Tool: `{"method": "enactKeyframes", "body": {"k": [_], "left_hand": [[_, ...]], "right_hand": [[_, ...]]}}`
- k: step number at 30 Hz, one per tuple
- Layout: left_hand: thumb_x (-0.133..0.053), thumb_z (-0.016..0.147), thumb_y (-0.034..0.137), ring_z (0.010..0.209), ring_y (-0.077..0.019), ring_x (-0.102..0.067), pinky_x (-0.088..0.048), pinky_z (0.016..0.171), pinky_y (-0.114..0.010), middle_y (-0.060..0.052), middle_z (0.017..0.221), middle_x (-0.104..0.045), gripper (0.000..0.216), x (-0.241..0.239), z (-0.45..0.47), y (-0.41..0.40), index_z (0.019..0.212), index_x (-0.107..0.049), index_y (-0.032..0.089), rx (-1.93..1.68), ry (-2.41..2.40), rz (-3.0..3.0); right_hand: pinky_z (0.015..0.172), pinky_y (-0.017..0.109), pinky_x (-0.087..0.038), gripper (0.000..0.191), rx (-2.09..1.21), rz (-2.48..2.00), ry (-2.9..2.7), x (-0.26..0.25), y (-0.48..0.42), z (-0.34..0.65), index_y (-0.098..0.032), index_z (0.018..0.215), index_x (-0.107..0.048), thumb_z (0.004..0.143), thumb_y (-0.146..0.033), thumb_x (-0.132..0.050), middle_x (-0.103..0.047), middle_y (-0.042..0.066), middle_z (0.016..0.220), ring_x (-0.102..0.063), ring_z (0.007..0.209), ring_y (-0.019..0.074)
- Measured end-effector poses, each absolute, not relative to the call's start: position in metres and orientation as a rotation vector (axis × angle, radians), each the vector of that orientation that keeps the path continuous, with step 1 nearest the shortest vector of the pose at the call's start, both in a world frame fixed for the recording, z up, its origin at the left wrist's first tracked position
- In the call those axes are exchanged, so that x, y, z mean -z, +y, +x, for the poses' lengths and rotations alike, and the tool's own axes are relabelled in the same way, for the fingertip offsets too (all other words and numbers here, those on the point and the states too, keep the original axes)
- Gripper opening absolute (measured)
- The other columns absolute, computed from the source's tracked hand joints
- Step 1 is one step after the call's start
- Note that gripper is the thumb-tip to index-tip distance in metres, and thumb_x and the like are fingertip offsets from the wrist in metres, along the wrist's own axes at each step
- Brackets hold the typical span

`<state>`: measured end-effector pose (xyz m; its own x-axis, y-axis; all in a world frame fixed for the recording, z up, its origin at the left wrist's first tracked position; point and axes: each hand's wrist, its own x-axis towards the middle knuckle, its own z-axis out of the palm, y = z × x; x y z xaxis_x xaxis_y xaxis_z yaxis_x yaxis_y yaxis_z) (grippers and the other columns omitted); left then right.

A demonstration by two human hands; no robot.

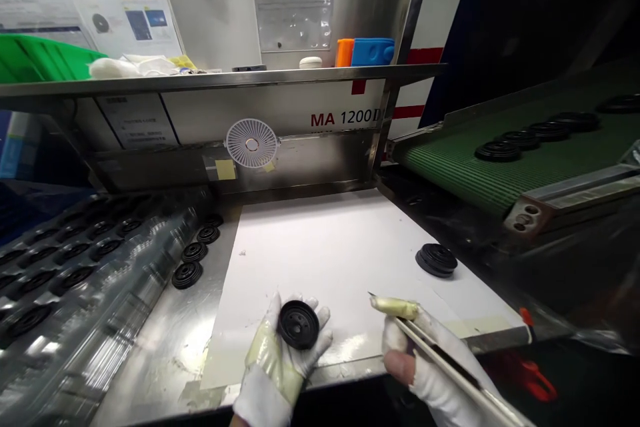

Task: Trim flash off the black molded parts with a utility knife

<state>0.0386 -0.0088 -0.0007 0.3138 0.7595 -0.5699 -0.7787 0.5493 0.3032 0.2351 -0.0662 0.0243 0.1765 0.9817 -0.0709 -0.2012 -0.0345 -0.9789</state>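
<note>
My left hand [280, 363], in a white glove with yellow-taped fingers, cups a round black rubber disc [299, 324] with a central hole and several small holes around it. My right hand [420, 363], gloved the same way, grips a long slim pointed metal tool [440, 361], its taped tip held over the white sheet [325, 260]. A short stack of black rubber discs [437, 260] sits on that sheet, to the right of my hands and apart from them. The underside of the disc in my left hand is hidden.
A line of black discs [194, 252] lies on the steel table [160, 340] beside a clear plastic tray [95, 260] of discs. To the right, more discs ride on a green conveyor belt [465, 160]. A steel shelf [225, 79] and small white fan [251, 143] stand ahead.
</note>
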Motion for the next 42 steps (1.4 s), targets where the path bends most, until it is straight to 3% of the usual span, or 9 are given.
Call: {"method": "enactKeyframes", "body": {"k": [3, 5, 7, 9, 13, 18, 24, 33, 42], "left_hand": [[-0.059, 0.081, 0.030, 0.106, -0.0382, -0.060, -0.053, 0.080, -0.057, -0.015, 0.105, -0.068, 0.034, 0.007, 0.035, -0.013, 0.111, -0.057, 0.013, -0.985, 0.574, 0.030], [-0.053, 0.083, 0.023, 0.106, -0.0377, -0.059, -0.053, 0.080, -0.056, -0.013, 0.111, -0.066, 0.036, 0.007, 0.032, -0.020, 0.118, -0.054, 0.015, -0.957, 0.471, 0.078], [-0.054, 0.083, 0.023, 0.093, -0.0333, -0.065, -0.057, 0.066, -0.042, -0.010, 0.106, -0.068, 0.038, 0.006, 0.029, -0.026, 0.121, -0.051, 0.019, -0.939, 0.503, 0.148], [-0.054, 0.084, 0.033, 0.068, -0.0256, -0.067, -0.050, 0.045, -0.028, -0.008, 0.092, -0.069, 0.039, 0.005, 0.030, -0.029, 0.120, -0.050, 0.019, -0.946, 0.606, 0.242], [-0.040, 0.086, 0.054, 0.044, -0.0180, -0.058, -0.034, 0.028, -0.020, -0.012, 0.070, -0.067, 0.052, 0.005, 0.038, -0.029, 0.106, -0.058, 0.009, -0.948, 0.694, 0.316], [-0.033, 0.084, 0.063, 0.039, -0.0143, -0.055, -0.032, 0.027, -0.018, -0.015, 0.059, -0.063, 0.068, 0.003, 0.045, -0.030, 0.080, -0.065, 0.003, -0.893, 0.634, 0.350], [-0.029, 0.084, 0.062, 0.031, -0.0112, -0.049, -0.026, 0.026, -0.016, -0.014, 0.047, -0.057, 0.074, -0.001, 0.045, -0.030, 0.058, -0.063, 0.001, -0.779, 0.711, 0.281], [-0.032, 0.082, 0.063, 0.031, -0.0081, -0.046, -0.022, 0.028, -0.015, -0.011, 0.044, -0.053, 0.073, -0.002, 0.048, -0.033, 0.048, -0.058, 0.005, -0.771, 0.724, 0.334], [-0.032, 0.081, 0.064, 0.032, -0.0092, -0.046, -0.020, 0.027, -0.016, -0.009, 0.050, -0.055, 0.070, -0.001, 0.050, -0.030, 0.069, -0.064, 0.004, -0.780, 0.733, 0.341]], "right_hand": [[0.068, 0.026, -0.050, 0.023, -1.201, -1.151, -0.848, -0.034, -0.067, 0.225, -0.022, 0.079, -0.070, 0.067, -0.041, -0.076, -0.065, 0.000, 0.072, -0.057, 0.068, 0.0142], [0.081, 0.029, -0.050, 0.024, -1.369, -1.038, -0.894, -0.037, -0.066, 0.218, -0.022, 0.091, -0.070, 0.075, -0.039, -0.069, -0.068, 0.003, 0.086, -0.060, 0.087, 0.0183], [0.088, 0.033, -0.048, 0.028, -1.546, -0.929, -0.987, -0.038, -0.063, 0.212, -0.020, 0.101, -0.069, 0.077, -0.035, -0.068, -0.069, 0.006, 0.095, -0.061, 0.092, 0.0199], [0.087, 0.035, -0.048, 0.023, -1.692, -0.879, -1.002, -0.036, -0.059, 0.207, -0.016, 0.094, -0.069, 0.078, -0.032, -0.066, -0.069, 0.007, 0.089, -0.062, 0.083, 0.0187], [0.084, 0.034, -0.048, 0.026, -1.930, -0.817, -0.888, -0.029, -0.053, 0.194, -0.011, 0.072, -0.067, 0.084, -0.033, -0.058, -0.066, 0.007, 0.071, -0.063, 0.071, 0.0164], [0.068, 0.034, -0.049, 0.037, -1.903, -0.853, -0.770, -0.026, -0.050, 0.177, -0.014, 0.059, -0.058, 0.072, -0.046, -0.070, -0.057, 0.002, 0.053, -0.060, 0.055, 0.0162], [0.060, 0.029, -0.046, 0.041, -1.692, -1.052, -0.809, -0.021, -0.051, 0.174, -0.015, 0.068, -0.060, 0.061, -0.052, -0.077, -0.059, 0.000, 0.059, -0.057, 0.052, 0.0131], [0.061, 0.032, -0.049, 0.046, -1.826, -1.008, -0.750, -0.019, -0.051, 0.172, -0.015, 0.051, -0.057, 0.060, -0.056, -0.075, -0.053, 0.000, 0.046, -0.058, 0.049, 0.0153], [0.061, 0.031, -0.047, 0.047, -1.786, -1.084, -0.733, -0.015, -0.050, 0.175, -0.013, 0.052, -0.058, 0.056, -0.056, -0.078, -0.057, 0.002, 0.049, -0.058, 0.050, 0.0154]]}}
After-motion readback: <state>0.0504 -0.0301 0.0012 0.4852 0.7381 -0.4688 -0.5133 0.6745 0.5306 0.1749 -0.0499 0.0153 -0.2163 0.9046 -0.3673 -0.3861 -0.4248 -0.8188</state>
